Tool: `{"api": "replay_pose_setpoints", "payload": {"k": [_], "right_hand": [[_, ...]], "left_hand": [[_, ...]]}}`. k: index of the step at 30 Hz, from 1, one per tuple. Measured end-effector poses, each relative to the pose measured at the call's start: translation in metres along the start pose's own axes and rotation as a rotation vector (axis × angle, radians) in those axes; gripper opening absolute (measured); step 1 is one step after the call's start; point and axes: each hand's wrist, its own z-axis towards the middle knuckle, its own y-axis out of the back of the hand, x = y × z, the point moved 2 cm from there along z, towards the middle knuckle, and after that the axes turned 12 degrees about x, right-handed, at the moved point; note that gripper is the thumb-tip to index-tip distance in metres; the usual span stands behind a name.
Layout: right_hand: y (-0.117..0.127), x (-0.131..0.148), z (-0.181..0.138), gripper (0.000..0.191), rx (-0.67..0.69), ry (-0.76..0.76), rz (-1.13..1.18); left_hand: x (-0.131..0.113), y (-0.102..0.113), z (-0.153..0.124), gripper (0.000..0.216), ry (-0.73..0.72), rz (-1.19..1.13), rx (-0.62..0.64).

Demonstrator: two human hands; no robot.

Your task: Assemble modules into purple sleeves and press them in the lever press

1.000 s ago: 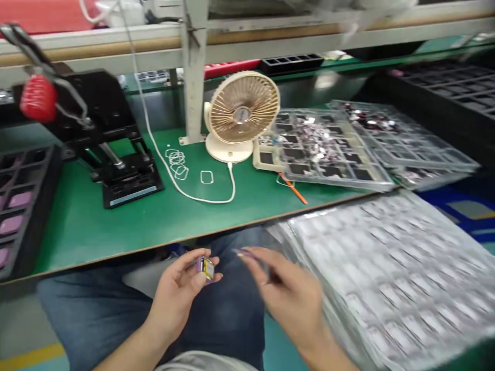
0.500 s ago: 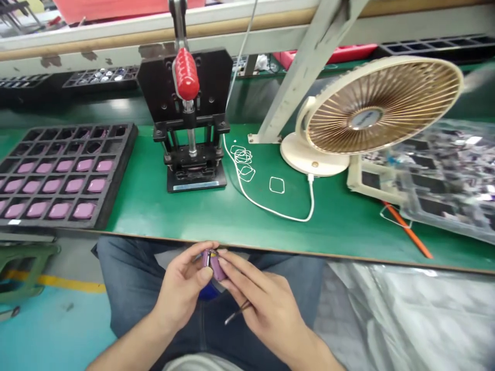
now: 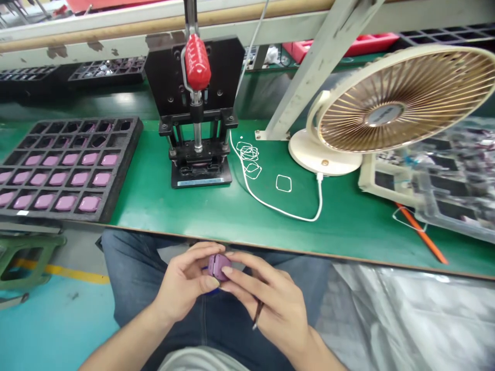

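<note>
A small purple case (image 3: 220,266) is held above the person's lap, just in front of the near edge of the bench (image 3: 185,216). One side is clamped between the thumb and fingers of the left hand (image 3: 183,283); the other is gripped by the fingers of the right hand (image 3: 266,288) — the case is thus held by both. A narrow dark seam is shown along it; whether it is fully closed cannot be told. A slim dark tool (image 3: 258,312) is tucked among the right hand's fingers, its tip pointed downward.

On the bench, a black tray (image 3: 120,178) is set at the left, its nearer rows mostly filled with purple pieces (image 3: 89,204). A black press (image 3: 201,178) is placed beside it. Farther right, thin white rings (image 3: 248,153) are scattered near a cream fan (image 3: 325,157) — its white cable (image 3: 320,196) is looped around them.
</note>
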Motion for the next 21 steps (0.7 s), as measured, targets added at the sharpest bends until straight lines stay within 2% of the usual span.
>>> {"api": "replay_pose_setpoints", "payload": {"k": [7,15,17,21], "right_hand": [[0.001,0.001,-0.002,0.021,-0.009,0.02,-0.05],[-0.015,-0.003,-0.007,0.032,0.007,0.101,-0.219],[-0.02,-0.004,-0.007,0.035,-0.001,0.103,-0.259],[-0.023,-0.003,-0.001,0.033,-0.069,0.025,-0.218]], "left_hand": [[0.003,0.002,-0.001,0.05,-0.002,0.032,0.023],[0.002,-0.002,0.001,0.045,-0.078,0.072,0.034],[0.001,-0.006,0.0,0.041,-0.067,0.087,-0.012],[0.001,-0.012,-0.003,0.031,0.054,0.02,-0.222]]}}
